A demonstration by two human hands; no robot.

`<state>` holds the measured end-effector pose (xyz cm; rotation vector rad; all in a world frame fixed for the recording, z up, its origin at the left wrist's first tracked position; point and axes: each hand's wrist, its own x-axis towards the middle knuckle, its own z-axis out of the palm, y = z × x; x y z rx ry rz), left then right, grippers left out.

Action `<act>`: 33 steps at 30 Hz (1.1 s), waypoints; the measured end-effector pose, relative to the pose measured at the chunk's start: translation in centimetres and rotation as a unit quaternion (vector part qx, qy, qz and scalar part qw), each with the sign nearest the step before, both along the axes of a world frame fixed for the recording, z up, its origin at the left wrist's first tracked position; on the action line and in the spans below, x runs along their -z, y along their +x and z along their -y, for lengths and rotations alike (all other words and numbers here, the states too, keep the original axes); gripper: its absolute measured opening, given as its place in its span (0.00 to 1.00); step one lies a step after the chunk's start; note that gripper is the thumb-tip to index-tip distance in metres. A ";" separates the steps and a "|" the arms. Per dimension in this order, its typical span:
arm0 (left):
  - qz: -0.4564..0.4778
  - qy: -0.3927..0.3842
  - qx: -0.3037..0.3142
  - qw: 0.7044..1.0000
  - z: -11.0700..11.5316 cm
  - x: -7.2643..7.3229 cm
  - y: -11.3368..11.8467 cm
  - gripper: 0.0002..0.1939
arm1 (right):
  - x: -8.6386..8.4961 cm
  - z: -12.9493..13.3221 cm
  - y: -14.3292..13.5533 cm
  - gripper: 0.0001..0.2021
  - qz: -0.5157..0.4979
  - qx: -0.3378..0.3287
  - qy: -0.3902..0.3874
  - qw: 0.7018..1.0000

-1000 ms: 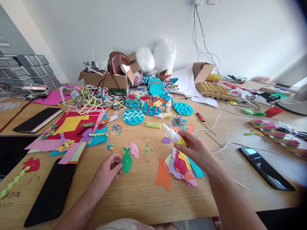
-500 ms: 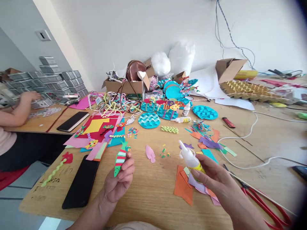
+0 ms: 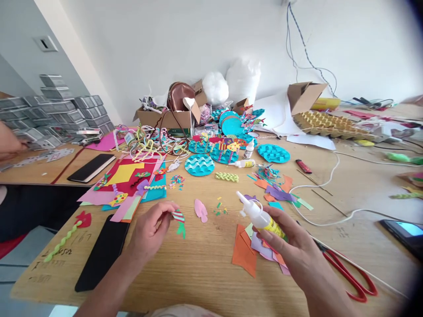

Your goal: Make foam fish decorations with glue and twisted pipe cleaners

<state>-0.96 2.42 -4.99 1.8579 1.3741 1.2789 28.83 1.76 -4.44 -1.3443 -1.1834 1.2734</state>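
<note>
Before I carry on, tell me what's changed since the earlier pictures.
The left hand has turned the green fish: first its plain side showed, tail up, then its striped side, tail up; now stripes show with the tail down. The right hand still holds the glue bottle, nozzle up, and the pink cutout still lies on the table.

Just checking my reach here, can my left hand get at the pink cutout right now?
Probably yes: the pink cutout lies uncovered, just right of your left hand, though its fingers pinch a striped fish cutout.
</note>
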 end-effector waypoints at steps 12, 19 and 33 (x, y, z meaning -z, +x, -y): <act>-0.192 0.222 -0.043 0.955 0.2 0.5 0.4 0.10 | 0.3 1.0 -2.1 0.19 -0.192 -0.050 -0.038 0.979; -0.239 0.250 -0.051 0.937 0.0 1.1 -0.1 0.09 | 1.0 0.8 -2.4 0.19 -0.163 -0.053 -0.044 0.984; -0.229 0.274 -0.053 0.933 0.3 0.0 1.0 0.11 | 0.9 1.4 -6.3 0.16 -0.382 -0.139 -0.133 0.904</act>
